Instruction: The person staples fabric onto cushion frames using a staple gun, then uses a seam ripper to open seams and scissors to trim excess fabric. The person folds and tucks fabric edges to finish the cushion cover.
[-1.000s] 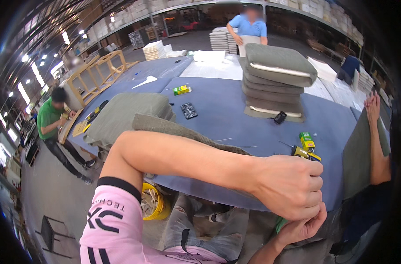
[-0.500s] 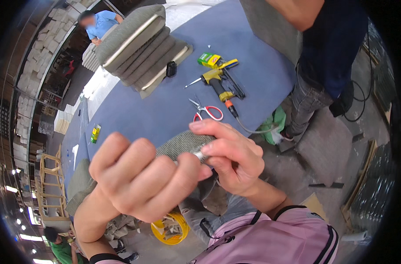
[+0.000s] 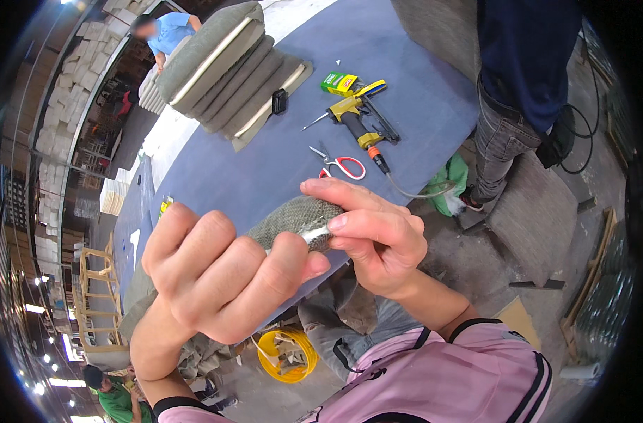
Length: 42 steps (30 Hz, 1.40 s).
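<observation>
Close under the camera, both my hands pinch one small piece of grey woven fabric (image 3: 299, 217). My left hand (image 3: 223, 271) is curled into a fist around its near end. The fingers of my right hand (image 3: 367, 236) close on its far end, thumb pressed against a shiny strip along the fabric's edge. Behind them stretches a big blue-covered worktable (image 3: 265, 155). On it lie red-handled scissors (image 3: 341, 166), a yellow pneumatic staple gun (image 3: 357, 116) with its hose, and a green box of staples (image 3: 338, 83).
A stack of grey cushions (image 3: 226, 67) and a small black object (image 3: 279, 101) sit on the table's far side. A person in dark blue top and jeans (image 3: 519, 84) stands at the right edge. Yellow coil (image 3: 288, 354) lies on the floor. Other workers stand far off.
A second ago my head faced the table level and my hands were low right. The view has since tipped down and both hands have come up close, holding the fabric piece.
</observation>
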Tool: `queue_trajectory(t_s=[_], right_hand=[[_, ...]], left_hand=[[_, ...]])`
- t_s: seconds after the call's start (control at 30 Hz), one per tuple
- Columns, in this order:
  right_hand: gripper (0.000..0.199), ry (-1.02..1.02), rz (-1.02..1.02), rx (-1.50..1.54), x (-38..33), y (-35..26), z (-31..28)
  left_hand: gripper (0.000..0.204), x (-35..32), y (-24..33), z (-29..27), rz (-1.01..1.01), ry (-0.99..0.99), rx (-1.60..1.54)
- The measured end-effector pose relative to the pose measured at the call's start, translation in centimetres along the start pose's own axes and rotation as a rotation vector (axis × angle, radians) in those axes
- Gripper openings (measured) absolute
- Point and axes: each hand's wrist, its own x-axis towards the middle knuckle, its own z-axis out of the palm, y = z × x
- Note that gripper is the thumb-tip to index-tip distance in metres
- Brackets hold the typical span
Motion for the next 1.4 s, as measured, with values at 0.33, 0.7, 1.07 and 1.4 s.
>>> queue_trajectory(t_s=[0.33,0.7,1.07,1.4], right_hand=[[0.021,-0.173,0.125,0.025,2.2,-1.4,-1.4],[0.036,-0.041,0.473,0.538,3.2,-0.1,-0.9],[0.027,-0.017,0.466,0.659,2.7,1.4,-1.2],[0.024,-0.157,0.406,0.537,4.1,2.7,-2.1]], left_hand=[[0.019,0.0,-0.4,0.6,-0.094,0.003,-0.086],[0.027,0.7,-2.1,3.1,-0.607,-0.12,-0.627],[0.039,1.7,-3.4,3.7,-1.016,-0.353,-1.109],[0.019,0.7,-4.0,3.7,-0.261,0.059,-0.543]])
